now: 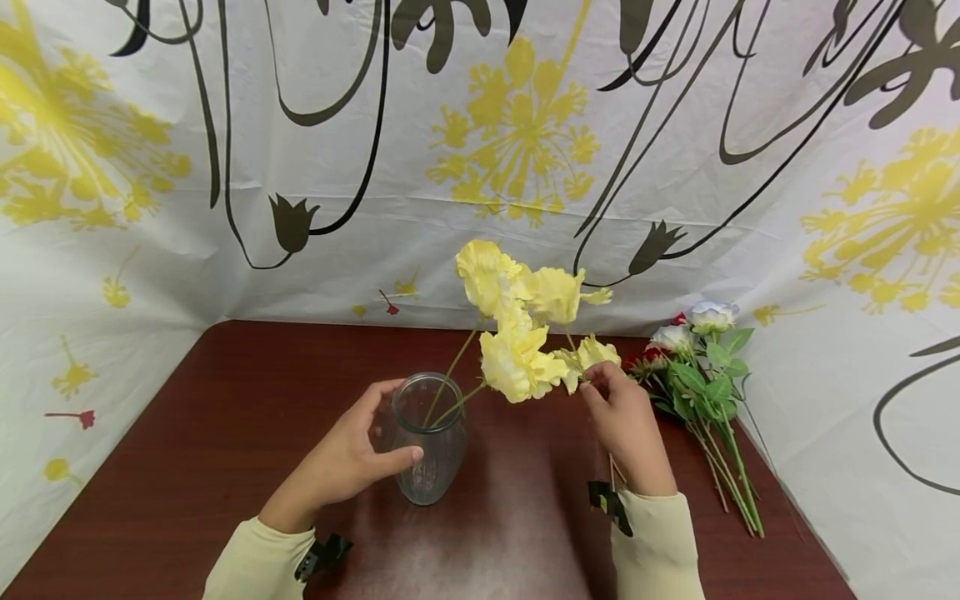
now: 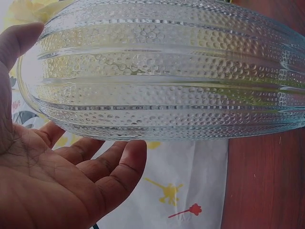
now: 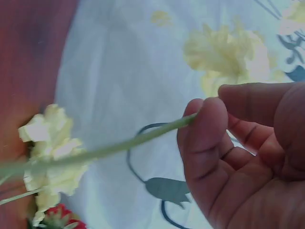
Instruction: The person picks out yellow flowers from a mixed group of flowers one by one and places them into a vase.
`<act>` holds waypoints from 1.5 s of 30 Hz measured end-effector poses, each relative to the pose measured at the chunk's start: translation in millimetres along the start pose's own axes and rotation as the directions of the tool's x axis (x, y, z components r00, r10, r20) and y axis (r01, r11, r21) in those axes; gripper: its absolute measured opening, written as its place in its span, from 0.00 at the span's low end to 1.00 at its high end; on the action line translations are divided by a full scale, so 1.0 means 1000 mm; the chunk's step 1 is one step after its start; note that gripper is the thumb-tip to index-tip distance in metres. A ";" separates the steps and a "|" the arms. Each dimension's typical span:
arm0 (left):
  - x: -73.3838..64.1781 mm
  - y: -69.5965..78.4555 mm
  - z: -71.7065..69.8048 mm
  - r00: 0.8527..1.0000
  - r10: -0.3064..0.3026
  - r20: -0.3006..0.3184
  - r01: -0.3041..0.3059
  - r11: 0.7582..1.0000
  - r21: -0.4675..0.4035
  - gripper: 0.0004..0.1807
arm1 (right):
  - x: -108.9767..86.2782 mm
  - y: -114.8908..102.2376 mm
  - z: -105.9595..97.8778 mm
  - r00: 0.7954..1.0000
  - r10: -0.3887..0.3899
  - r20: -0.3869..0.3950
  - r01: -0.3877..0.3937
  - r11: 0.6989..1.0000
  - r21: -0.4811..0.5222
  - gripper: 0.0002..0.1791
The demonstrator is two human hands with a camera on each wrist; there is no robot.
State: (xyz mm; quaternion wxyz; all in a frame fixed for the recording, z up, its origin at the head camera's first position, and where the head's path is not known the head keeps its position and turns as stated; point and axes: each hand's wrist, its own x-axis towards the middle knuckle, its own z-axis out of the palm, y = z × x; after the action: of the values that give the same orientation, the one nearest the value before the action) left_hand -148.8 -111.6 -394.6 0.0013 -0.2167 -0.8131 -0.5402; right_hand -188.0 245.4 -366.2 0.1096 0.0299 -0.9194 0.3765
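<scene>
A clear glass vase [image 1: 431, 454] stands on the table, two green stems with yellow flowers [image 1: 517, 358] leaning right out of its mouth. My left hand [image 1: 352, 454] holds the vase, thumb on the near side and fingers round the left. The left wrist view shows the vase's ribbed, dimpled glass [image 2: 157, 71] close up beside the curved fingers [image 2: 128, 162]. Right of the vase, my right hand [image 1: 626, 425] pinches a yellow flower [image 1: 598, 354] by its stem [image 3: 143, 139], just under the bloom. Part of that stem is hidden behind the hand in the head view.
On the right of the dark red wooden table [image 1: 300, 367] lies a bunch of white and red flowers with green leaves [image 1: 708, 387], stems toward the near edge. A white patterned cloth [image 1: 360, 283] hangs behind and along the sides. Another yellow flower [image 3: 52, 157] shows in the right wrist view.
</scene>
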 end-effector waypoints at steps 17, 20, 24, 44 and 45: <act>0.001 0.000 -0.002 0.999 0.006 -0.039 -0.004 0.999 0.050 0.41 | -0.022 -0.030 -0.021 0.979 -0.085 -0.183 0.147 0.922 0.358 0.09; 0.001 -0.001 -0.004 0.999 0.007 -0.052 -0.003 0.998 0.060 0.41 | -0.023 -0.032 -0.021 0.977 -0.093 -0.192 0.166 0.897 0.409 0.11; 0.001 -0.002 -0.007 0.998 0.009 -0.063 -0.005 0.998 0.065 0.42 | -0.023 -0.033 -0.017 0.970 -0.109 -0.216 0.199 0.866 0.459 0.16; 0.001 -0.006 -0.011 0.997 -0.015 -0.075 0.021 0.997 0.071 0.42 | -0.022 -0.046 0.007 0.892 -0.162 -0.421 0.435 0.558 0.707 0.12; 0.001 -0.006 -0.011 0.997 -0.014 -0.076 0.019 0.997 0.069 0.42 | -0.022 -0.047 0.008 0.892 -0.150 -0.426 0.436 0.532 0.726 0.13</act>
State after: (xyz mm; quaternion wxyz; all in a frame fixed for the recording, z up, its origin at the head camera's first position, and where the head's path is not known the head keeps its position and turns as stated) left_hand -154.7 -122.9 -394.4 0.0349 -0.1892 -0.8327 -0.5192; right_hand -161.7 205.6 -344.3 0.2898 0.1725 -0.5985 0.7267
